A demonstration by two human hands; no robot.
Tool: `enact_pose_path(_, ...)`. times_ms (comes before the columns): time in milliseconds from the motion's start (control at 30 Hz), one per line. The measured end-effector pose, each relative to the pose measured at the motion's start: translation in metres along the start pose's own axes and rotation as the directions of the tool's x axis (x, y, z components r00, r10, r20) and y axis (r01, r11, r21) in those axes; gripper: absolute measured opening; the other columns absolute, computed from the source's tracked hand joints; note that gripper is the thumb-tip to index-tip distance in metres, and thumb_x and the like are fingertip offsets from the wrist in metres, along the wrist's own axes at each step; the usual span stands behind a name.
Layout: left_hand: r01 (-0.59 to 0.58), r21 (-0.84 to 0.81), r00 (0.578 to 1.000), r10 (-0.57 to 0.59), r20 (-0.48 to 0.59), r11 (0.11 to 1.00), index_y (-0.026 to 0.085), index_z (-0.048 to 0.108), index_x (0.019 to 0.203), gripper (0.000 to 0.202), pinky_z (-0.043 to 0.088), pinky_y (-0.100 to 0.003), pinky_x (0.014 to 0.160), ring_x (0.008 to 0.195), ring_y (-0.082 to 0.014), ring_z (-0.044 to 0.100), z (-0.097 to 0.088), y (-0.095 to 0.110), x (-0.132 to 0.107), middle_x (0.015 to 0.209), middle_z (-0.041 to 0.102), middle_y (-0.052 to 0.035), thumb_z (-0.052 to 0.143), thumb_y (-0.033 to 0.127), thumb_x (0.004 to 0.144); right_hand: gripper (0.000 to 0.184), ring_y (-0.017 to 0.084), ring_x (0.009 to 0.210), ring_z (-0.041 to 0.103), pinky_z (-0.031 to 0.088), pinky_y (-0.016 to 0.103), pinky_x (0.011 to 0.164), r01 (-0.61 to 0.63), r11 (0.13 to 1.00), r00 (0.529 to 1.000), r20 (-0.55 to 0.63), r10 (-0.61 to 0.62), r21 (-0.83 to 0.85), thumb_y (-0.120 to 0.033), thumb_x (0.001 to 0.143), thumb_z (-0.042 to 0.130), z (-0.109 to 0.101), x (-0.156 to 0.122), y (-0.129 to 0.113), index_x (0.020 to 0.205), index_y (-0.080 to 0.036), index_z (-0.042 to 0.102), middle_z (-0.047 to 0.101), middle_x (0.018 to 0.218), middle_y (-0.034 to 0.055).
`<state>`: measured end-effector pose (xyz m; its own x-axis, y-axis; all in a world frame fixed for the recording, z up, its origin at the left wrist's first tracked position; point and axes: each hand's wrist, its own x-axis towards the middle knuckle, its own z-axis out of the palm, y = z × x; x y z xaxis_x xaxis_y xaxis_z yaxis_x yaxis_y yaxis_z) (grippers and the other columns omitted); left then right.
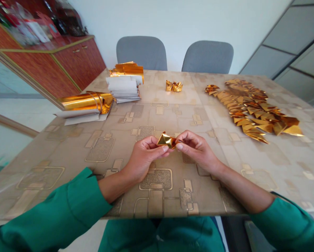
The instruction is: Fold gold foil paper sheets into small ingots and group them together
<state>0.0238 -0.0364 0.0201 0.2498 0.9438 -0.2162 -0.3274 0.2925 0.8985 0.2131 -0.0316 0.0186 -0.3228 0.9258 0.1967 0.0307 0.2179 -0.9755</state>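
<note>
Head view: left hand (146,154) and right hand (196,148) raised together, both pinching a folded gold-foil piece (166,140)

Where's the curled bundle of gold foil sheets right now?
In the head view, the curled bundle of gold foil sheets lies on white paper at the table's left edge, beside the stack of white-backed sheets, up and left of the person's left hand.

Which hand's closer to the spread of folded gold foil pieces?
Right. The right hand is nearer, down and to the left of the folded gold foil pieces. The left hand is farther, across the small gold foil piece both hands pinch.
</note>
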Motion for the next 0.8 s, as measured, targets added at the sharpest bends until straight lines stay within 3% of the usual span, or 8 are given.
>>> enact_pose_path(167, -0.046, 0.171, 0.997, 0.035, 0.071, 0.984, 0.015, 0.06, 0.067, 0.024, 0.054, -0.022, 0.064, 0.064, -0.0101, 0.065, 0.0, -0.004, -0.002, 0.07, 0.068, 0.0001, 0.082, 0.021, 0.066, 0.023, 0.012, 0.061, 0.05, 0.038, 0.026, 0.056, -0.016, 0.984, 0.999, -0.05, 0.007, -0.177, -0.036, 0.082, 0.071, 0.002, -0.001, 0.0, 0.072, -0.019, 0.06, 0.059, 0.068, -0.0014)
enact_pose_path(333, -0.066, 0.256, 0.996, 0.05, 0.07, 0.964, 0.015, 0.06, 0.067, 0.021, 0.05, -0.02, 0.059, 0.061, -0.0099, 0.062, 0.0, -0.005, -0.001, 0.064, 0.066, 0.0016, 0.08, 0.02, 0.067, 0.017, 0.012, 0.063, 0.051, 0.037, 0.027, 0.058, 0.048, 0.945, 0.998, -0.016, -0.056, -0.323, -0.032, 0.083, 0.072, 0.0, -0.003, 0.0, 0.074, -0.018, 0.066, 0.061, 0.07, 0.0005)
enact_pose_path(500, -0.1, 0.302, 0.994, 0.079, 0.082, 0.948, 0.015, 0.059, 0.065, 0.022, 0.045, -0.017, 0.053, 0.056, -0.0082, 0.059, 0.0, -0.004, -0.001, 0.06, 0.065, 0.002, 0.081, 0.019, 0.066, 0.019, 0.01, 0.061, 0.05, 0.037, 0.025, 0.055, 0.004, 0.988, 1.0, 0.006, -0.003, -0.153, -0.033, 0.079, 0.075, -0.003, -0.003, 0.003, 0.076, -0.018, 0.065, 0.06, 0.071, -0.0011)
enact_pose_path(667, -0.103, 0.2, 0.995, 0.098, 0.03, 0.974, 0.016, 0.057, 0.064, 0.029, 0.054, -0.021, 0.061, 0.061, -0.0103, 0.064, 0.001, 0.0, -0.001, 0.062, 0.064, 0.003, 0.084, 0.025, 0.064, 0.021, 0.011, 0.067, 0.058, 0.047, 0.026, 0.063, -0.065, 0.995, 0.996, 0.065, 0.061, 0.069, -0.038, 0.083, 0.071, -0.001, -0.002, -0.003, 0.087, -0.019, 0.063, 0.063, 0.078, -0.0003)
enact_pose_path(800, -0.118, 0.157, 0.993, 0.121, -0.006, 0.98, 0.016, 0.057, 0.064, 0.031, 0.057, -0.023, 0.063, 0.061, -0.0107, 0.065, 0.002, 0.002, 0.0, 0.063, 0.064, 0.0032, 0.086, 0.027, 0.061, 0.019, 0.012, 0.071, 0.059, 0.048, 0.028, 0.066, 0.009, 1.0, 1.0, 0.02, -0.009, 0.02, -0.036, 0.082, 0.072, 0.0, -0.002, -0.008, 0.086, -0.02, 0.063, 0.065, 0.08, 0.0008)
